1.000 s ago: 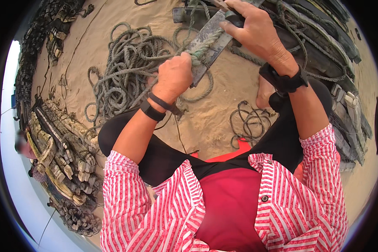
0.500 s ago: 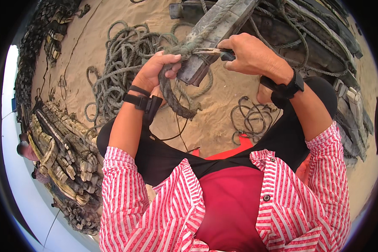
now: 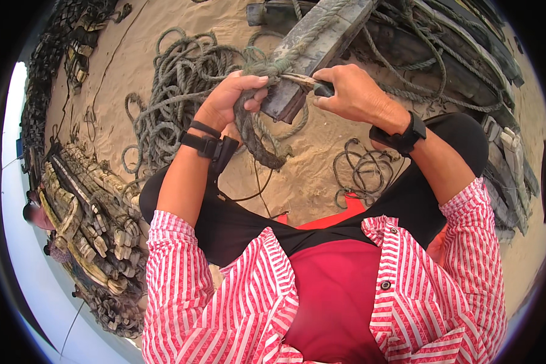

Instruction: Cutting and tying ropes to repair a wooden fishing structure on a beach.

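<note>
My left hand [image 3: 235, 97] is closed around a thick, dark rope [image 3: 252, 136], whose end hangs down above the sand. Beside its fingertips, a knot of grey-green rope [image 3: 267, 68] is bound at the end of a weathered beam [image 3: 294, 91]. My right hand [image 3: 355, 88] grips what look like pliers [image 3: 301, 79], with a dark handle and slim, worn metal jaws. Their tip touches the knot close to my left thumb. The exact bite of the jaws is too small to make out.
A tangled heap of grey rope [image 3: 176, 100] lies on the sand at left. Dark beams draped with rope [image 3: 431, 54] fill the upper right. A thin dark coil [image 3: 361, 170] rests by my right leg. Bundled pale floats [image 3: 97, 224] and people [image 3: 39, 215] are at far left.
My right hand has come slightly down and turned, tilting the pliers at the knot. The hanging rope end has shifted a little. My left hand keeps its hold.
</note>
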`<act>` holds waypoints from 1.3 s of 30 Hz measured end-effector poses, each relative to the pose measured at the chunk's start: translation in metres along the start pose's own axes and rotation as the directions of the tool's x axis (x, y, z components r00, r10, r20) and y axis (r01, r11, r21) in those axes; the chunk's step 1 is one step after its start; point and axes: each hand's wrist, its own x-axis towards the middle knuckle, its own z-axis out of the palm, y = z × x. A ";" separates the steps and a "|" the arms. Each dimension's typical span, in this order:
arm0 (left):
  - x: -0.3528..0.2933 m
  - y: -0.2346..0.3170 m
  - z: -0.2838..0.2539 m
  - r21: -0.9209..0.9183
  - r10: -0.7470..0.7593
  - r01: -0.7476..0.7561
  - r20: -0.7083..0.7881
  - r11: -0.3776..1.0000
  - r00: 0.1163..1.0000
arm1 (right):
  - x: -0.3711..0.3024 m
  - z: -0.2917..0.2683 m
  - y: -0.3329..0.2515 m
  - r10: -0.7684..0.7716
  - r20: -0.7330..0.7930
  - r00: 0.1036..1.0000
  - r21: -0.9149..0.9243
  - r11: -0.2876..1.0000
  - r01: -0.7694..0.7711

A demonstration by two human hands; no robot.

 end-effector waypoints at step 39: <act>0.003 -0.006 0.008 0.014 0.014 -0.013 -0.072 1.000 0.997 | -0.008 0.004 0.001 0.043 0.140 0.989 0.382 0.919 -0.094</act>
